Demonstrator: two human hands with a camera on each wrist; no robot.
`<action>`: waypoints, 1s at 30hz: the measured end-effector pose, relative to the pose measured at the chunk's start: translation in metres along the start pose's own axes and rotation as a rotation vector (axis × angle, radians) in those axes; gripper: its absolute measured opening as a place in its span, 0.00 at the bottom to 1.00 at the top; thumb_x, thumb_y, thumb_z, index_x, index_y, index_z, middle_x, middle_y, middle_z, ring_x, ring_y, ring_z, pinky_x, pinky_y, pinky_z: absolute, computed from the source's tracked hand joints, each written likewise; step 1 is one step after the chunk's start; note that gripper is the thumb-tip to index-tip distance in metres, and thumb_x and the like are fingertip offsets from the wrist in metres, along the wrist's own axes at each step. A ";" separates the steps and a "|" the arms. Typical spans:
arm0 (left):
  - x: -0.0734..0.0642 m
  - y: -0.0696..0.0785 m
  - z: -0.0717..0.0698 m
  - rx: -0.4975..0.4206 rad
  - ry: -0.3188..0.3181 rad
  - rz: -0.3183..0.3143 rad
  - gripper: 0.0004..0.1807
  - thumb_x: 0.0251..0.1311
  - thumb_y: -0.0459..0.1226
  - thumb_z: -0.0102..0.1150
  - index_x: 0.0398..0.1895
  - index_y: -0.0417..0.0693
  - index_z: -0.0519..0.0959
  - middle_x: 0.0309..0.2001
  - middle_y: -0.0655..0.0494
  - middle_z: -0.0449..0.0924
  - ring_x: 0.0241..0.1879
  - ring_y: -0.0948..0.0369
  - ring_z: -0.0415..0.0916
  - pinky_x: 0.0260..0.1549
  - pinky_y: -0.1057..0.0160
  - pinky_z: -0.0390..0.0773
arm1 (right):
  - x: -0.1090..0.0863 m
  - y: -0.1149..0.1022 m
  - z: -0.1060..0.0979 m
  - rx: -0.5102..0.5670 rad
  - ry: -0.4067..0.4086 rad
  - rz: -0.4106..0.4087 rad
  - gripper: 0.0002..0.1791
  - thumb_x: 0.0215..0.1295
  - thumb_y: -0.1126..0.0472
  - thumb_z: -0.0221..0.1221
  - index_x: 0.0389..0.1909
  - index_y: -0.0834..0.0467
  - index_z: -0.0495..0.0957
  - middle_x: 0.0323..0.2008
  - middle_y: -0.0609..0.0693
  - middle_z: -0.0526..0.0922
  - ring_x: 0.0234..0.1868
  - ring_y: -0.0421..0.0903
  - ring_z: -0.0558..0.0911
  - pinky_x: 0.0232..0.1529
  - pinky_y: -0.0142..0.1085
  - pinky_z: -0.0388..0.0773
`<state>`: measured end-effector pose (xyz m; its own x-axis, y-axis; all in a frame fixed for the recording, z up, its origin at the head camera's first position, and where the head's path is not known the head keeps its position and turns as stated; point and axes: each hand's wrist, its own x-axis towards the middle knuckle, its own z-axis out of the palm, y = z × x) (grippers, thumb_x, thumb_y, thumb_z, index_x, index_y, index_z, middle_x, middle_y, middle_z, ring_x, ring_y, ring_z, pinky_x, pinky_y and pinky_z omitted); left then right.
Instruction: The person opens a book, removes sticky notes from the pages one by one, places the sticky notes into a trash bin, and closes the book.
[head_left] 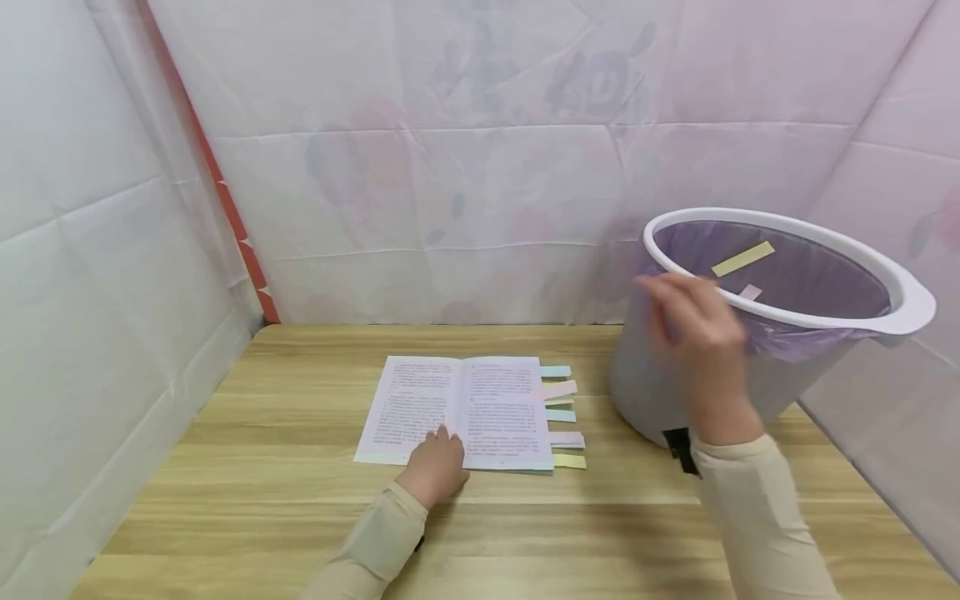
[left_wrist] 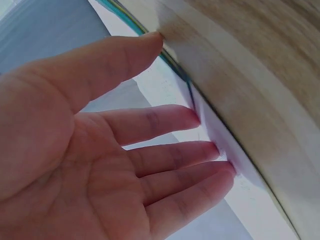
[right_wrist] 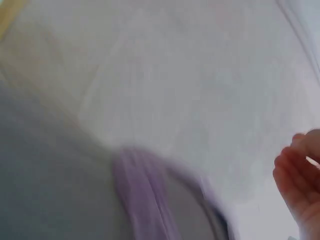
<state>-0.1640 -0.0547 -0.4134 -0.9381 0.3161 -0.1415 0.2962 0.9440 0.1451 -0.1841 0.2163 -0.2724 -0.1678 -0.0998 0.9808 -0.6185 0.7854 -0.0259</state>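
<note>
An open book (head_left: 501, 417) lies flat on the wooden table, with several coloured sticky tabs (head_left: 560, 415) sticking out past its right edge. My left hand (head_left: 435, 465) rests with its fingertips on the lower middle of the pages; the left wrist view shows those fingers (left_wrist: 165, 120) spread and fairly straight, the thumb by the book's edge. Raised in front of the grey bin (head_left: 645, 375), my right hand (head_left: 697, 342) is blurred, its fingers loosely bent and nothing visible in them. Inside the bin show a yellow paper strip (head_left: 742, 259) and a small pale pink strip (head_left: 750, 292).
A white rim (head_left: 911, 304) tops the bin, over a purple liner bag (head_left: 795, 340). The wooden table (head_left: 285, 417) extends left of the book. Pale printed sheeting (head_left: 450, 192) hangs behind and on both sides.
</note>
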 end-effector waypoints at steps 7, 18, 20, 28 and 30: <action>0.002 0.003 0.001 0.008 0.015 0.001 0.29 0.57 0.43 0.66 0.53 0.29 0.76 0.58 0.31 0.72 0.58 0.39 0.70 0.53 0.47 0.75 | -0.070 0.005 0.063 0.092 -0.681 -0.133 0.11 0.50 0.79 0.64 0.34 0.66 0.80 0.35 0.56 0.79 0.36 0.52 0.80 0.37 0.39 0.80; 0.000 0.006 0.000 0.000 0.035 0.001 0.25 0.54 0.42 0.68 0.46 0.28 0.78 0.55 0.30 0.74 0.52 0.39 0.74 0.47 0.47 0.78 | -0.124 0.027 0.101 -0.082 -1.118 0.020 0.08 0.48 0.75 0.68 0.24 0.63 0.78 0.25 0.50 0.73 0.25 0.45 0.72 0.24 0.34 0.72; 0.000 0.006 0.000 0.009 0.043 0.005 0.25 0.54 0.43 0.68 0.46 0.28 0.78 0.55 0.30 0.74 0.51 0.40 0.75 0.46 0.48 0.78 | -0.126 0.029 0.105 -0.106 -1.124 -0.001 0.09 0.47 0.74 0.69 0.26 0.64 0.79 0.25 0.52 0.74 0.27 0.48 0.75 0.26 0.36 0.74; 0.006 0.005 0.003 0.017 0.039 -0.004 0.26 0.55 0.43 0.68 0.48 0.29 0.78 0.56 0.30 0.73 0.55 0.39 0.73 0.49 0.47 0.77 | -0.128 0.029 0.114 -0.173 -1.191 -0.048 0.09 0.51 0.70 0.69 0.33 0.64 0.81 0.31 0.54 0.78 0.32 0.51 0.77 0.33 0.42 0.78; 0.007 0.005 0.003 0.015 0.036 -0.012 0.27 0.55 0.43 0.67 0.49 0.29 0.78 0.57 0.30 0.73 0.56 0.38 0.72 0.50 0.47 0.77 | -0.128 0.028 0.116 -0.181 -1.191 -0.066 0.07 0.52 0.70 0.68 0.32 0.64 0.82 0.31 0.54 0.79 0.31 0.50 0.77 0.32 0.41 0.78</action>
<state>-0.1687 -0.0477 -0.4163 -0.9474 0.3015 -0.1073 0.2874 0.9491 0.1291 -0.2689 0.1806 -0.4214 -0.8014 -0.5694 0.1832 -0.5524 0.8220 0.1385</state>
